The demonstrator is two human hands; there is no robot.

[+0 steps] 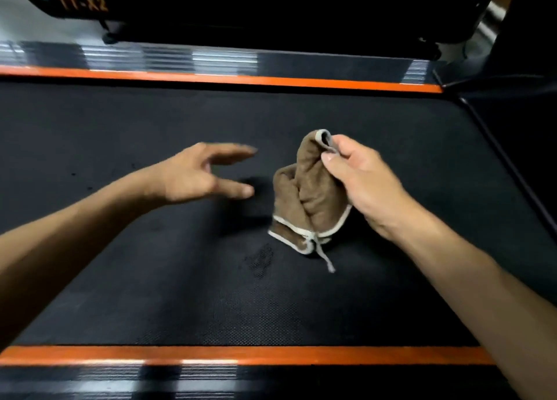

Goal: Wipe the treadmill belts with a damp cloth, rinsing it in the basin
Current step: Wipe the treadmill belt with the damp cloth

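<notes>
Overhead, right hand [366, 182] fingers pinch the brown cloth [307, 198] above the belt [150, 279]; left hand [196, 176] splayed, empty.

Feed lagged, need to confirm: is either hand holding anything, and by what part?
The right hand pinches the cloth by its top edge; its lower end rests on the belt. The left hand holds nothing.

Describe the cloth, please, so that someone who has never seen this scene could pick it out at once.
Start at the black treadmill belt between its two orange stripes. Right of the belt's middle, the right hand pinches the cloth by its top corner, so it hangs bunched above the belt. It is the only brown thing here, edged in white with a loose thread trailing below.
</notes>
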